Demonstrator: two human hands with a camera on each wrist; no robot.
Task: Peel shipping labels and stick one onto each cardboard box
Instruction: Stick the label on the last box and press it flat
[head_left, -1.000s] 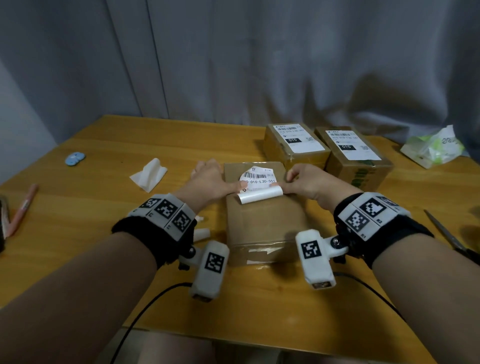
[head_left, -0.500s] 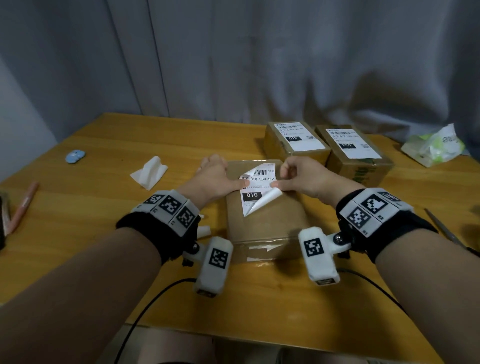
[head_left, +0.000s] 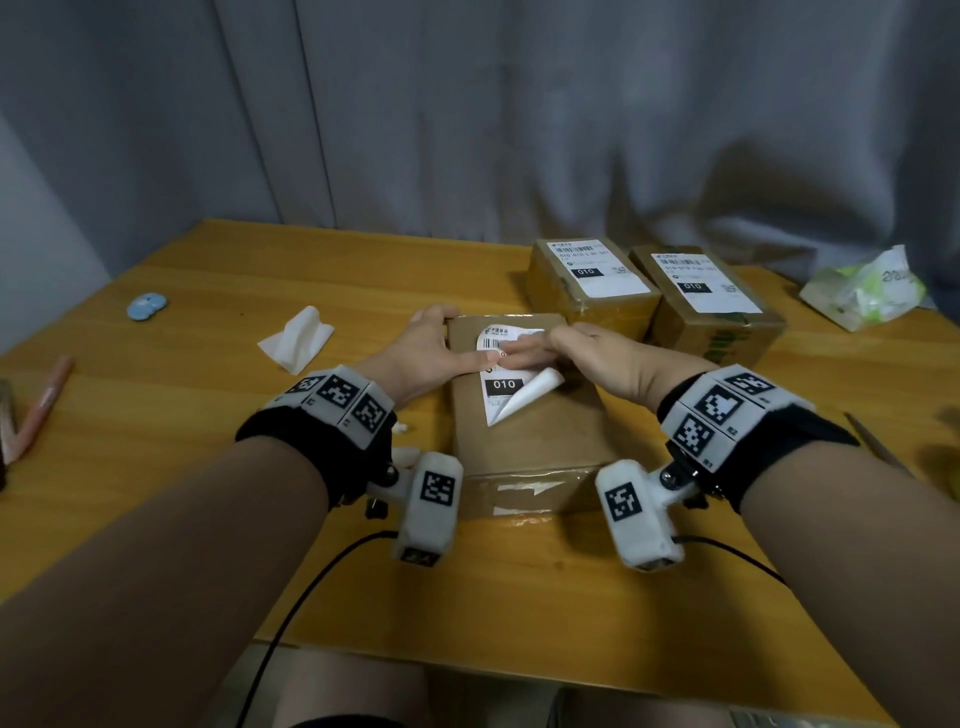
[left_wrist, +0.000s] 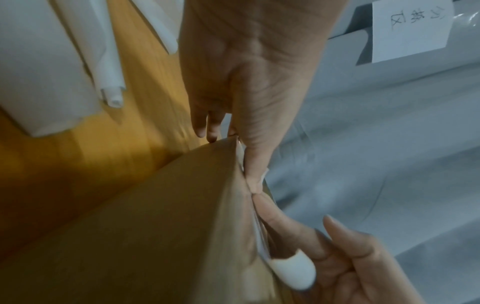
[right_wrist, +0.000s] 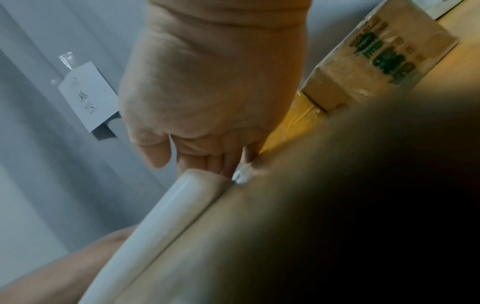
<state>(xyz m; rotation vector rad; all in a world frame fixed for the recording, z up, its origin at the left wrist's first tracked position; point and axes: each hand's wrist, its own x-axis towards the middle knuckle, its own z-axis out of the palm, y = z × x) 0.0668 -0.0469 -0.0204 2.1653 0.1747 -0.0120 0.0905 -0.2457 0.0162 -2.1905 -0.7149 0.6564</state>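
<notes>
At the far left of the wooden table (head_left: 156, 415) a pink pen (head_left: 44, 402), a pale blue disc (head_left: 147, 305) and a crumpled white tissue (head_left: 296, 339) lie where they lay half a second ago, well apart from the work. The left hand (head_left: 426, 351) has kept its place at the near box's (head_left: 524, 431) left far corner, its thumb stretched flat onto the shipping label (head_left: 506, 374) while the other fingers reach down past the box's edge toward the table. The label itself has come down since the earlier frame: then most of it stood curled off the cardboard, now its upper part lies flat on the box top with the "010" block facing up, and only the lower right corner stays rolled, showing its white underside. The right hand (head_left: 602, 358) has moved inward from pinching the label's right edge; its fingers now lie straight and pressed flat across the label's top, their tips nearly meeting the left thumb. The right wrist view is largely dark and blurred, and shows little beyond the palm and the rolled white corner (right_wrist: 166, 207) just under the fingers. The left wrist view is soft too, and how much of the label has stuck cannot be made out there. To the right, two labelled boxes (head_left: 592, 280) stand side by side behind the near box, and a crumpled plastic bag (head_left: 865, 291) lies by the table's right far corner, with a thin tool at the right edge cut off by the frame.
</notes>
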